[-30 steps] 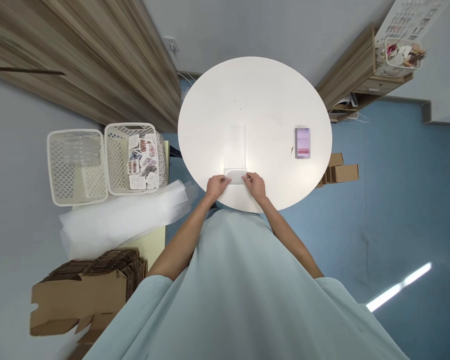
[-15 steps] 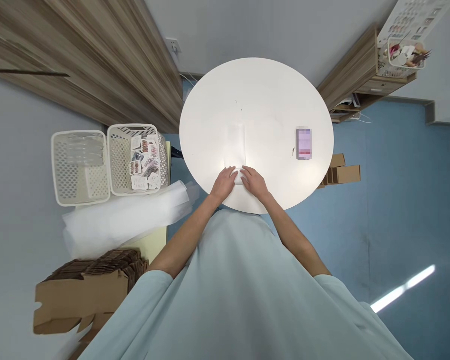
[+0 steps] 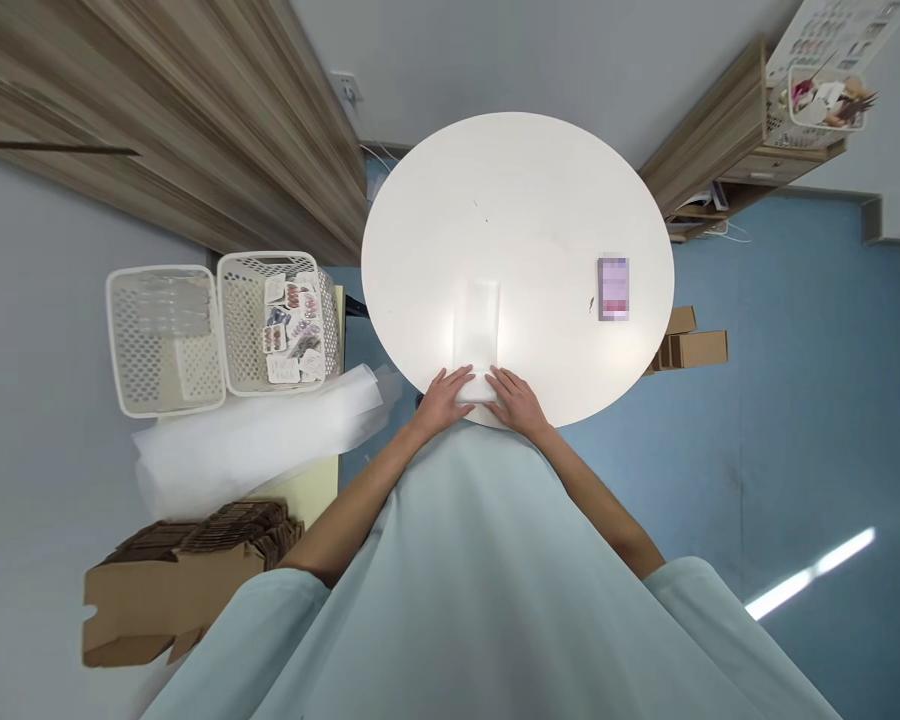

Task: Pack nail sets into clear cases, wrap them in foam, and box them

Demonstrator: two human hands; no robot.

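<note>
A strip of translucent white wrapping sheet (image 3: 477,322) lies lengthwise on the white round table (image 3: 540,180). Its near end is folded or rolled into a thick white bundle (image 3: 477,388) close to the table's front edge; whatever may be inside is hidden. My left hand (image 3: 447,398) grips the left side of this bundle, fingers bent over its top. On the opposite side my right hand (image 3: 519,402) holds it the same way. Toward the table's right side lies a pinkish-purple box (image 3: 613,289), its face blurred, apart from both hands.
Left of the table stand two white baskets, one (image 3: 166,340) with clear packs, the other (image 3: 270,320) with small packaged cards. Below them are a white sheet roll (image 3: 255,435) and flattened cardboard boxes (image 3: 172,590). Small cartons (image 3: 701,348) sit beyond the table's right edge.
Both hands have drawn the wrapping sheet toward my body, nearer the table's front edge. Its near end now shows as a thicker bundle between them. The purple box stays in place.
</note>
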